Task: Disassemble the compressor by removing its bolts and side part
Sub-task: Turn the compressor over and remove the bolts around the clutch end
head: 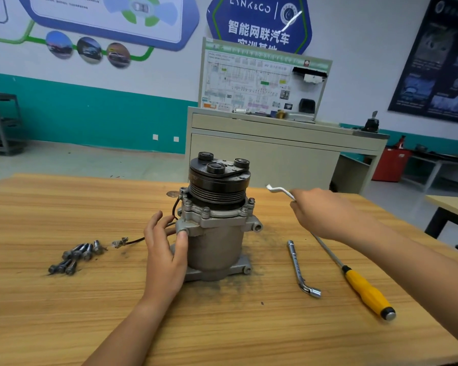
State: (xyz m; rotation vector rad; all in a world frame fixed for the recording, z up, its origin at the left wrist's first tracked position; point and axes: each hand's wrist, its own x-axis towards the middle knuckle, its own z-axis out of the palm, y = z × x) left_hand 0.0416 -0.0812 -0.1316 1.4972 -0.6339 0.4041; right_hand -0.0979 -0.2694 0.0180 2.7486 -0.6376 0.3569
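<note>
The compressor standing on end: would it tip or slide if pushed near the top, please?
Probably heavy: the compressor looks like thick cast metal, so it should resist sliding on the table. With the pulley on top it may be top-heavy; a high push could tip it.

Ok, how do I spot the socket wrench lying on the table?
Start at the tall compressor in the middle. Right of it lies the socket wrench, a chrome bar. Unlike the yellow-handled screwdriver beside it, it is all metal with a bent socket end.
</note>
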